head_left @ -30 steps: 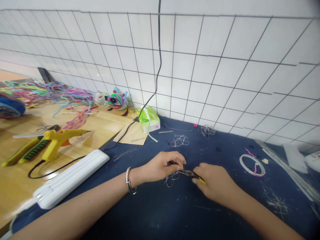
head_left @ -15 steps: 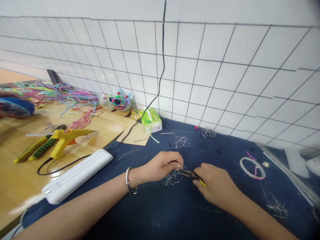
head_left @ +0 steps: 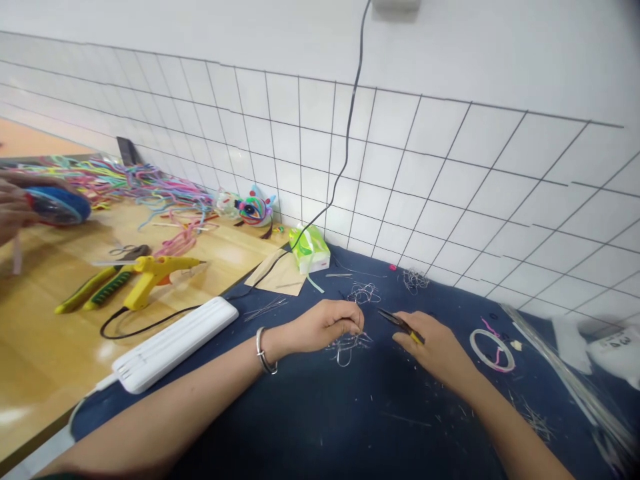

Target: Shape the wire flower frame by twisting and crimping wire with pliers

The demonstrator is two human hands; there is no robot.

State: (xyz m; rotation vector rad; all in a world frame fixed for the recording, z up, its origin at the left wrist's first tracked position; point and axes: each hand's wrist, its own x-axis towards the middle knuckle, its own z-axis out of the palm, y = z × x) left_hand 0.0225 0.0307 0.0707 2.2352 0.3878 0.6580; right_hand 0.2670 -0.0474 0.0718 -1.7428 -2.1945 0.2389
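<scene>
My left hand, with a metal bangle on its wrist, rests on the dark blue cloth and pinches a small tangle of thin silver wire. My right hand lies just to the right of it, closed round slim pliers with yellow handles. The pliers' tips point up and left, a little apart from the wire tangle. Both hands sit near the middle of the cloth.
More wire tangles and a white ring lie on the cloth. A white power strip, a yellow glue gun, a green tissue pack and coloured cords are to the left. Another person's hand holds a blue object at far left.
The pliers' tips have come away from the wire tangle and now point up and left. My left hand stays pinched on the wire. The camera has tilted up and to the left.
</scene>
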